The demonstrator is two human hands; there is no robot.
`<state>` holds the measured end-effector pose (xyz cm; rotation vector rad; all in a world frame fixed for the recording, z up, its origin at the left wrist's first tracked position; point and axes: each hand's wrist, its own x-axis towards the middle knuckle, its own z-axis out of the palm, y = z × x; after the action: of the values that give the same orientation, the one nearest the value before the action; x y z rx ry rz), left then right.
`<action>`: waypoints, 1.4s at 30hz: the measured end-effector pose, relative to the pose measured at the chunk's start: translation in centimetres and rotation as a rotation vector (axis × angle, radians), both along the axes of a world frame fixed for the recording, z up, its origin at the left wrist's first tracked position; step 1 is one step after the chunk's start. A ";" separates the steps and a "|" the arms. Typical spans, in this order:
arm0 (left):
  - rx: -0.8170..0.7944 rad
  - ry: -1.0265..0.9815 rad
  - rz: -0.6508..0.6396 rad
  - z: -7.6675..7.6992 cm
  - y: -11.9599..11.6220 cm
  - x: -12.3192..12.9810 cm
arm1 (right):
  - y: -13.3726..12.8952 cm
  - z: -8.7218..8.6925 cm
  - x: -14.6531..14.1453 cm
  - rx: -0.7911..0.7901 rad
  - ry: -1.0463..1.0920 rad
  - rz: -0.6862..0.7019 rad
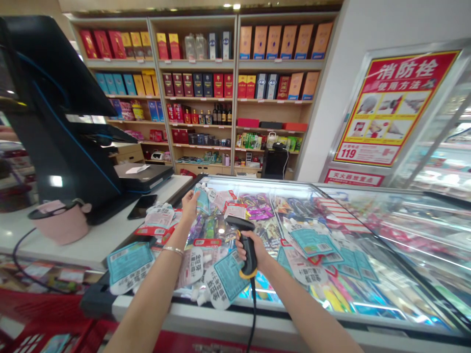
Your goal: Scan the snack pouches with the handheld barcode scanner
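Two hands in view, well apart, above a glass-topped chest freezer (279, 317), lower centre.

Right hand (253, 255): closed around the grip of a black-and-yellow handheld barcode scanner (241, 224), scanner head up and tilted toward upper left. Its black cable (253, 314) drops past the freezer's front rim and off the bottom edge.

Left hand (190, 206): raised, centre left, fingers up, right beside a teal-labelled pouch (201, 202). Cannot tell whether it grips the pouch or only touches it. Thin metal bracelet (172, 250) on the wrist.

White pouches with teal labels lie scattered and overlapping around both hands, among them one at lower left (128, 267) and one just left of the scanner (228, 279). Colourful packets (257, 208) show further back.

Left of the freezer, on a white counter (91, 245): black smartphone (142, 206), pink cup (61, 223), black checkout terminal (47, 108). Red shopping basket (47, 318) at lower left. Upper centre, wooden shelves (191, 63) of boxed and bottled goods. Right, a red-and-yellow fire hydrant instruction poster (395, 108).
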<state>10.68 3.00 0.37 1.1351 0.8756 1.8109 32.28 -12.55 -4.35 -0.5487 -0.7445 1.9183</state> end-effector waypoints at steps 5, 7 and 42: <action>-0.023 -0.046 0.000 -0.2 0.2 0.0 | -0.1 0.0 0.0 0.032 0.004 0.016; -0.041 -0.001 0.072 -0.3 0.4 -0.2 | 0.0 0.0 -0.1 0.033 0.001 0.011; 0.199 1.286 -0.421 -2.3 -15.9 28.7 | -16.2 0.0 28.3 -0.058 0.087 -0.979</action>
<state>39.39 -12.93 -1.89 2.4504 0.9908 0.6758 60.54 -28.77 -4.37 -0.6921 -0.2599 1.0375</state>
